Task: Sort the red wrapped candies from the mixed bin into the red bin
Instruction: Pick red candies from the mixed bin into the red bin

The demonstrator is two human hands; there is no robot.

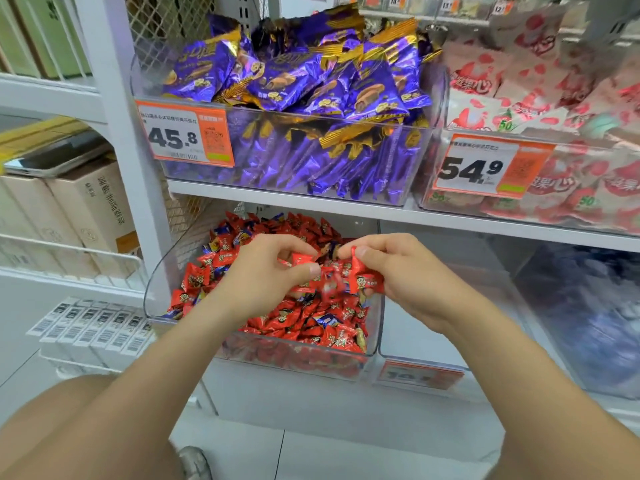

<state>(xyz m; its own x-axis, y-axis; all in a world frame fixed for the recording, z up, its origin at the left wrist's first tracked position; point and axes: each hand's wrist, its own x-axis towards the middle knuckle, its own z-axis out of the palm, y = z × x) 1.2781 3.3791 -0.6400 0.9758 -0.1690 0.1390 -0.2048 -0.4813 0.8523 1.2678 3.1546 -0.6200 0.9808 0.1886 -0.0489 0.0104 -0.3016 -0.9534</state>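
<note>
Below the left grip (266,271), where one red wrapped candy (300,259) is pinched, and the right grip (401,271), where more red candies (367,281) are clutched, the mixed candy bin (154,289) is seen.

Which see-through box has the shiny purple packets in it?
The top-shelf bin with the 45.8 price tag, right above the red-candy bin. Its neighbour holds pink-and-white packs.
</note>
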